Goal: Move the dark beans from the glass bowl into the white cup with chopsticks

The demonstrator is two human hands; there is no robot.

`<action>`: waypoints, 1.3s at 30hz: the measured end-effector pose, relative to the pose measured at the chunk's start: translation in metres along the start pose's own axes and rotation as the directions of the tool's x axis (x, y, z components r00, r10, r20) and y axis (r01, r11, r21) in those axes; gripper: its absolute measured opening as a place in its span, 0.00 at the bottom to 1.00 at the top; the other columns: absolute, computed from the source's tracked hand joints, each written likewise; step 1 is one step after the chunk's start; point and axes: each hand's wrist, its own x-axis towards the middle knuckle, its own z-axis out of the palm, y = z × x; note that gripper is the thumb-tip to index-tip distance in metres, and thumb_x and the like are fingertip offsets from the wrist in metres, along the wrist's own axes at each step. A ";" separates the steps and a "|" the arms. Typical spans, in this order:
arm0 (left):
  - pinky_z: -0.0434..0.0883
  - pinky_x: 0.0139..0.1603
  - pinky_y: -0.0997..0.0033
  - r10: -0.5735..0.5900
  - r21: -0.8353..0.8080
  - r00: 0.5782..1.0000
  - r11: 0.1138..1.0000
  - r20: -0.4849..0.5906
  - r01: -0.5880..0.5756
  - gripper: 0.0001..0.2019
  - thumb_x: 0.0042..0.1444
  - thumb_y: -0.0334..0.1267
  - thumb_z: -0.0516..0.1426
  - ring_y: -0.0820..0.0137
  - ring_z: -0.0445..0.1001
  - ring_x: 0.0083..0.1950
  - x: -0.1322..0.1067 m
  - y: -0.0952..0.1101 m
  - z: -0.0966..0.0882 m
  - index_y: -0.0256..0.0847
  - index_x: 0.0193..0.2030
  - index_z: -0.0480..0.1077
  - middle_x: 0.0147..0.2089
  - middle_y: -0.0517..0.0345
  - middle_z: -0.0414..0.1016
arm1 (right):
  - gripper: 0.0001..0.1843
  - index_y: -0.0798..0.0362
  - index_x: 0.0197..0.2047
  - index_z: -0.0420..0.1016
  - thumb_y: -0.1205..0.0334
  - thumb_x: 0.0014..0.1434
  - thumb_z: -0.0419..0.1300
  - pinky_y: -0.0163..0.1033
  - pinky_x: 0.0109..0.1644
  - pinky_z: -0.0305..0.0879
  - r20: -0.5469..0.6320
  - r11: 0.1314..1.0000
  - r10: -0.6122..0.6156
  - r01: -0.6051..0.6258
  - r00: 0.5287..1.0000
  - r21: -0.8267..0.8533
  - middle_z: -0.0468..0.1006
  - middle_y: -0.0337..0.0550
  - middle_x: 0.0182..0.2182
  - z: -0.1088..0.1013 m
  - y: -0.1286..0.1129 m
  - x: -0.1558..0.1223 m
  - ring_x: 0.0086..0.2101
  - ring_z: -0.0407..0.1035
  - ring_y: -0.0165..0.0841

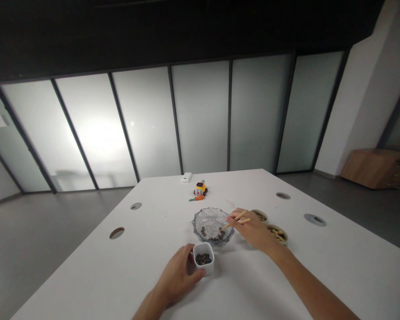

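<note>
Head view: left hand (178,275) cupped round white cup (204,263) of dark beans; right hand (251,231) pinching chopsticks (236,220), tips inside glass bowl (213,226) just beyond cup, on white desk (120,271).

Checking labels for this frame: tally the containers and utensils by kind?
Glass bowl: 1
White cup, in left hand: 1
Small round bowls: 2
Chopsticks, pair in right hand: 1
Total: 5
</note>
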 end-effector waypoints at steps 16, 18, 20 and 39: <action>0.67 0.48 0.66 0.002 0.009 1.000 1.000 -0.004 -0.002 0.19 0.57 0.41 0.64 0.60 0.72 0.46 0.001 -0.004 0.002 0.41 0.54 0.73 0.49 0.53 0.79 | 0.17 0.48 0.35 0.78 0.54 0.73 0.53 0.51 0.51 0.76 -0.008 0.996 -0.032 0.032 0.999 -0.081 0.85 0.48 0.38 0.006 0.011 0.001 0.40 0.80 0.44; 0.67 0.48 0.66 0.001 0.010 1.000 1.000 -0.004 -0.001 0.18 0.56 0.40 0.63 0.60 0.72 0.47 0.001 -0.003 0.002 0.41 0.54 0.73 0.50 0.53 0.79 | 0.16 0.48 0.35 0.78 0.54 0.72 0.54 0.50 0.50 0.76 -0.007 0.996 -0.026 0.025 1.000 -0.083 0.85 0.48 0.37 0.007 0.012 0.000 0.40 0.81 0.44; 0.67 0.49 0.66 0.000 0.013 1.000 1.000 -0.007 0.000 0.18 0.56 0.39 0.63 0.60 0.73 0.47 0.000 -0.002 0.002 0.41 0.54 0.73 0.50 0.53 0.79 | 0.17 0.48 0.33 0.77 0.54 0.72 0.55 0.50 0.49 0.77 -0.010 0.996 -0.013 0.012 1.000 -0.089 0.85 0.49 0.37 0.008 0.011 0.000 0.40 0.81 0.45; 0.67 0.48 0.67 0.013 0.018 1.000 1.000 0.001 -0.013 0.18 0.56 0.40 0.63 0.59 0.72 0.47 0.000 -0.002 0.001 0.41 0.53 0.73 0.49 0.53 0.78 | 0.24 0.49 0.34 0.82 0.45 0.75 0.55 0.39 0.44 0.73 0.010 0.970 -0.012 0.009 1.000 0.243 0.83 0.42 0.34 -0.027 -0.056 -0.006 0.37 0.79 0.37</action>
